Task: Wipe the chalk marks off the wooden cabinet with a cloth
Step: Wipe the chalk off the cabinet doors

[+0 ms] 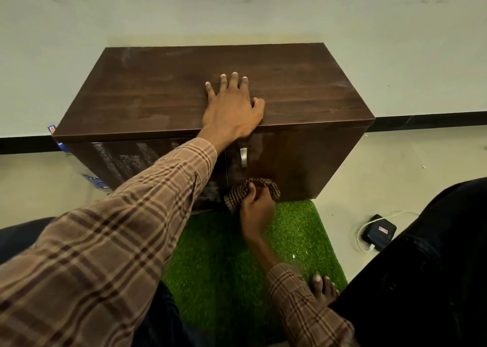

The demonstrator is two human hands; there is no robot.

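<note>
Bunching soft checked cloth in right hand, fingers curled round it, low on cabinet front — limp, light, grips anywhere. Left hand flat, fingers spread, bracing top. Chalk marks on left door.

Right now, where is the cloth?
In the head view, the cloth is low on the cabinet front, below the handle, held by the right hand.

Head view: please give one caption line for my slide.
Left hand rests on cabinet; right hand presses cloth to its door.
</note>
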